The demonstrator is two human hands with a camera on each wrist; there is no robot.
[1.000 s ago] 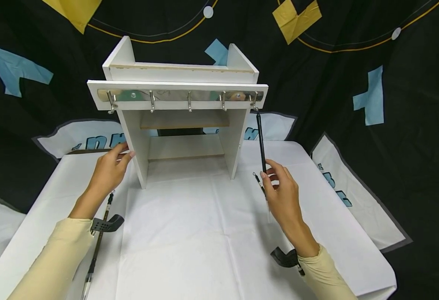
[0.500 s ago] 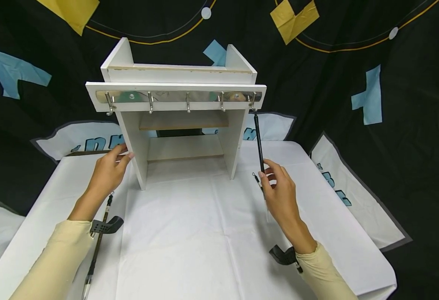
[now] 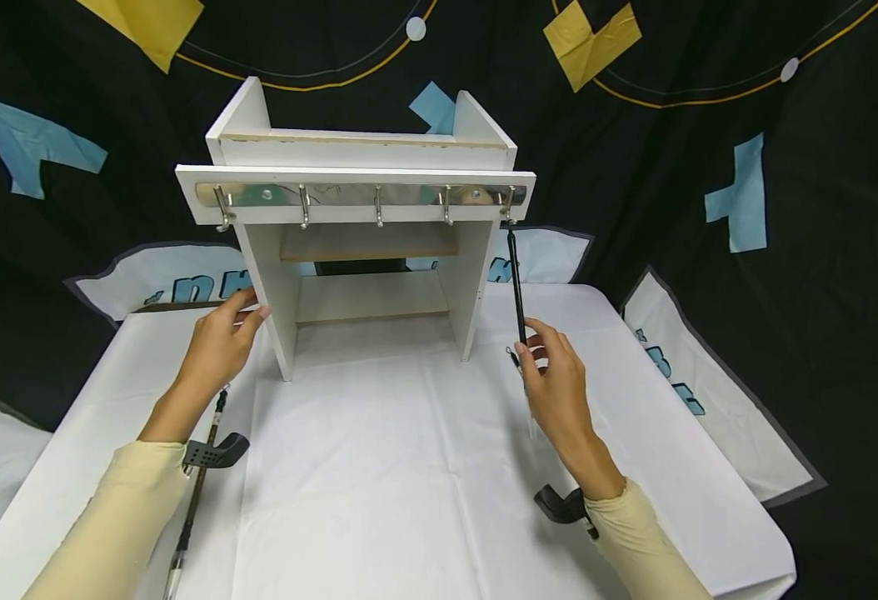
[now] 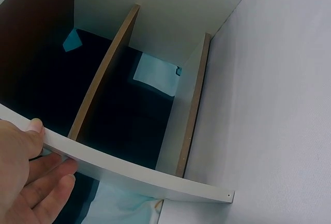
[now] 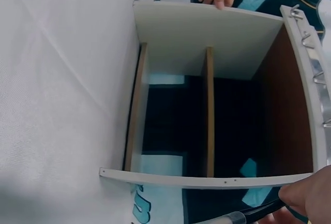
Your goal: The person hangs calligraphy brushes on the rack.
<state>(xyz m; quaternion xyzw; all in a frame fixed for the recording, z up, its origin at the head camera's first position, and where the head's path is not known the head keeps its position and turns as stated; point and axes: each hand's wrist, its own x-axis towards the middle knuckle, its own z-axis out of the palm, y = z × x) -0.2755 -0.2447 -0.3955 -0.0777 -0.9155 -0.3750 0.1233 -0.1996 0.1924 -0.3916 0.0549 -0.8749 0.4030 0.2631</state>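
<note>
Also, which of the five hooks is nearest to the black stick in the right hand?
The rightmost hook in the head view: the black stick reaches up to its lower end, while the other four hooks sit further left.

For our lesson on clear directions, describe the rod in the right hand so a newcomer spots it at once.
A white shelf unit stands on the table, five metal hooks across its front. Below the rightmost hook, a slim black rod runs down into the right hand. It is held nearly upright, unlike the lying rod beside the left sleeve.
</note>
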